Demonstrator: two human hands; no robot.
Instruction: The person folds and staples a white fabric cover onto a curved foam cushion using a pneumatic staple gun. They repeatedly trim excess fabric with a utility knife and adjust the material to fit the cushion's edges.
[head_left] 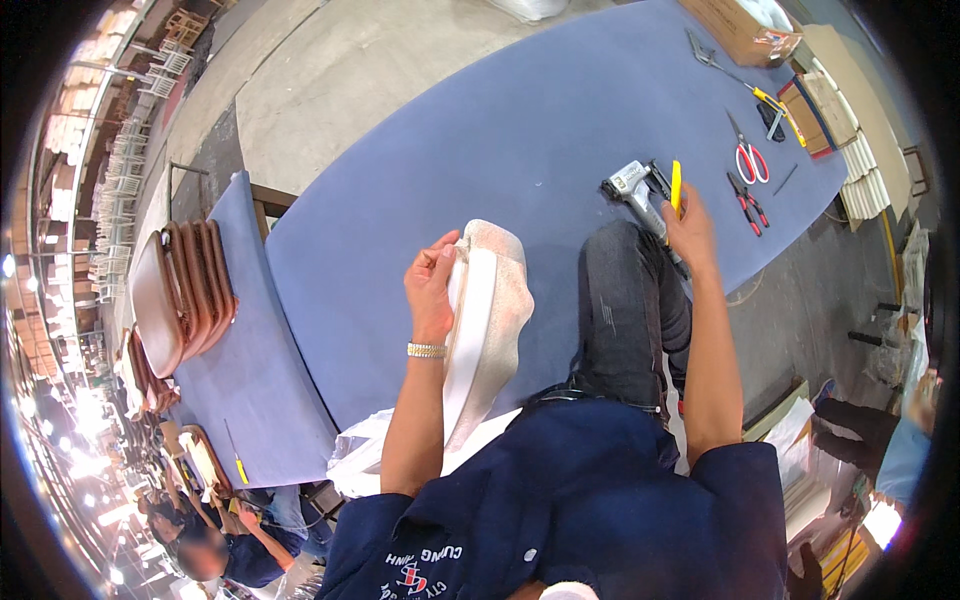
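My left hand (430, 290) pinches the upper left edge of a pale, speckled upholstered cushion (510, 295) with a white band along its side. The cushion stands on the blue-covered table in front of my body. My right hand (690, 230) is closed around a slim yellow tool that looks like a utility knife (676, 183), its end pointing up and away from me. The lower part is hidden in my fingers. Just left of that hand, a silver and black staple gun (632, 185) lies on the table beside my dark-trousered knee.
To the right lie red-handled scissors (750, 162), red-handled pliers (747, 203) and a yellow-handled tool (765, 97). Cardboard boxes (745, 30) stand at the far right. Brown seat pads (165, 300) are stacked on the left table. Another person (245, 550) works at lower left.
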